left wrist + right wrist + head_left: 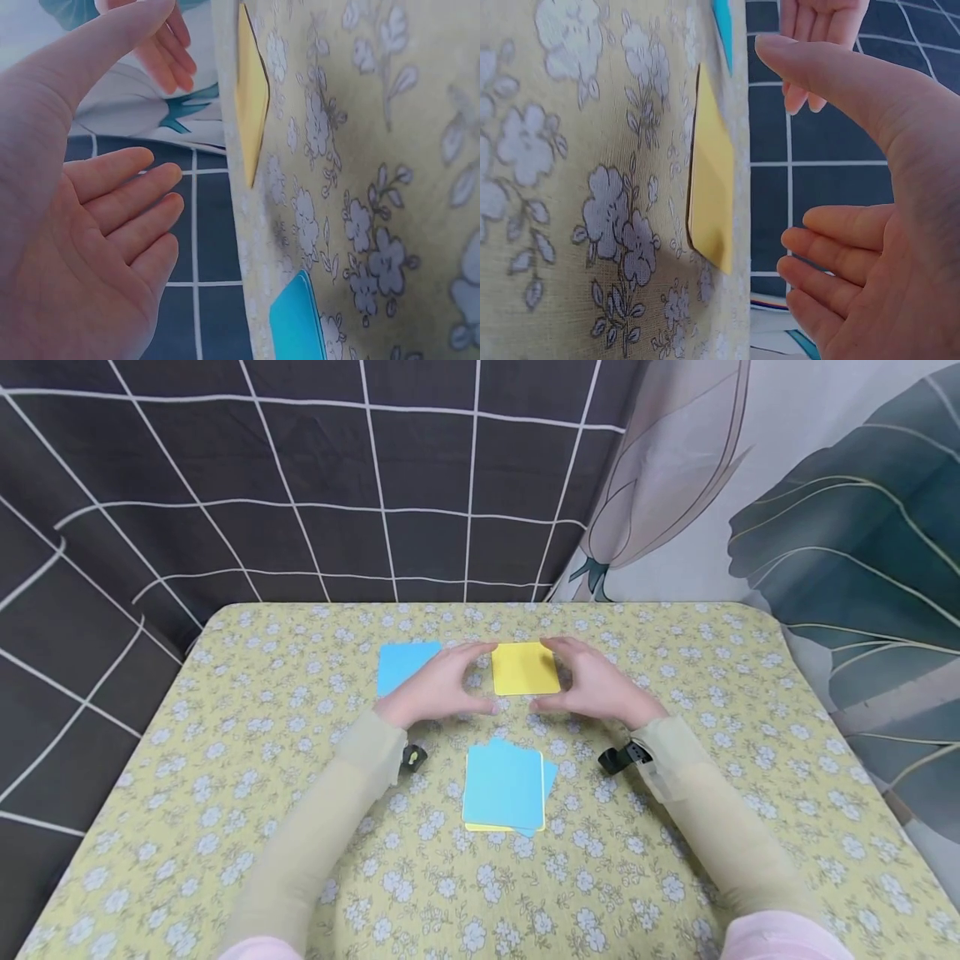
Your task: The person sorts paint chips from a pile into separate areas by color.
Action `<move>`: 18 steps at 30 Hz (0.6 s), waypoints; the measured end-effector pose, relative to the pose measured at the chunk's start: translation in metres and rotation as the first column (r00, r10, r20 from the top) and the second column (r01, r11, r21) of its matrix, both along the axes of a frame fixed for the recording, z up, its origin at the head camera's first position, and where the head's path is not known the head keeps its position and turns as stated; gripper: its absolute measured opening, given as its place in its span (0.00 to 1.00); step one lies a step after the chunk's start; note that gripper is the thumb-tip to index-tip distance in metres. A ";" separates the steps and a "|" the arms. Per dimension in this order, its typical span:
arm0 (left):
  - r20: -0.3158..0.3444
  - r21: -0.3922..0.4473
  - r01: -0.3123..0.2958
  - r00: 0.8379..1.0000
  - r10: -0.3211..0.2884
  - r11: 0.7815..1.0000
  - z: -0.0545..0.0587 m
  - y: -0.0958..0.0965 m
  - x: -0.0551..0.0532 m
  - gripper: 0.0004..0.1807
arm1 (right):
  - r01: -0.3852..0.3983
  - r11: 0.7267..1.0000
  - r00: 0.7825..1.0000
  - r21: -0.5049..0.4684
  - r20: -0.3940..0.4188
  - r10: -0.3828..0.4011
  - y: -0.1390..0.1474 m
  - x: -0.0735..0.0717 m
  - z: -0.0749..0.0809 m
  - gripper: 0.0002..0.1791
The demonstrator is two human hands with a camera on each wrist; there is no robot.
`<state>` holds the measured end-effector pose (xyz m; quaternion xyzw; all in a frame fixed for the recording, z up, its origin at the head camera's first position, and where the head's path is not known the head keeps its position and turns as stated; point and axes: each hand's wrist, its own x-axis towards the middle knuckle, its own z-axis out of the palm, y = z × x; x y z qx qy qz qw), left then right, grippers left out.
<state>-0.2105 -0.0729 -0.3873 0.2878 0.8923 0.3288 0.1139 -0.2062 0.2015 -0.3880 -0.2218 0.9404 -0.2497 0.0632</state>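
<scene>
- Worktop [300, 827]: covered with a yellow floral cloth; it carries all the cards.
- Left hand [438, 687]: fingers relaxed and released, grasping nothing, positioned just left of the yellow card.
- Right hand [592, 683]: fingers likewise relaxed, grasping nothing, positioned just right of the yellow card.
- Card stack [504, 787]: blue card on top, lying nearer the front edge, between the two forearms.
- Yellow card [525, 667]: lies flat toward the rear edge, midway between both hands; contact cannot be confirmed.
- Blue card [401, 664]: lies flat behind the left hand.
</scene>
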 end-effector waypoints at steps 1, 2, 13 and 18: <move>-0.005 -0.006 0.003 1.000 -0.004 1.000 0.001 -0.001 0.003 0.54 | -0.001 1.000 1.000 0.004 0.000 0.001 0.000 0.002 0.001 0.61; -0.011 -0.008 0.007 1.000 -0.007 1.000 0.002 -0.001 0.005 0.54 | -0.001 1.000 1.000 0.007 0.000 0.001 0.000 0.004 0.002 0.62; -0.065 -0.031 0.054 0.996 -0.056 0.998 0.009 -0.008 0.034 0.55 | -0.041 0.999 0.997 0.021 -0.063 0.042 -0.001 0.025 0.011 0.61; -0.089 -0.039 0.075 0.993 -0.078 0.996 0.011 -0.011 0.046 0.56 | -0.040 0.999 0.996 0.031 -0.082 0.042 -0.001 0.035 0.014 0.60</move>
